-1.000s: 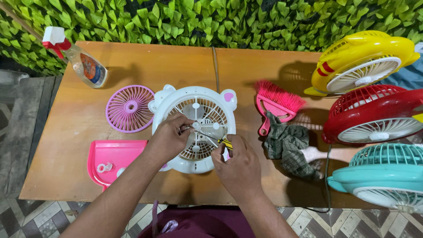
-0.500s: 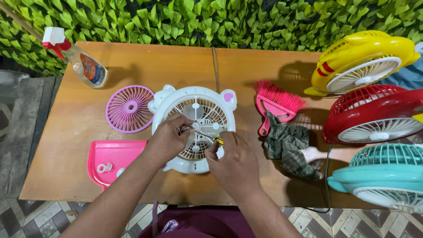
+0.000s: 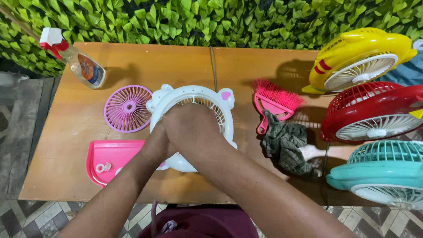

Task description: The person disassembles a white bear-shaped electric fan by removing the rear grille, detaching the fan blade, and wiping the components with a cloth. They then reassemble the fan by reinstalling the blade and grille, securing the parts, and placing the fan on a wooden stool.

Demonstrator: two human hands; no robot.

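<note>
Both my hands sit over the centre of the white fan (image 3: 194,99), which lies flat mid-table. Right hand (image 3: 196,128) lies on top, knuckles up, covering the fan's hub. Left hand (image 3: 159,143) is tucked beneath it at the fan's left edge. Fingers of both are hidden; can't tell if they grip anything. Purple grille (image 3: 128,109) lies just left of fan. Pink dustpan (image 3: 110,158) is near my left forearm. Pink brush (image 3: 273,102) and green cloth (image 3: 286,147) lie to the right.
</note>
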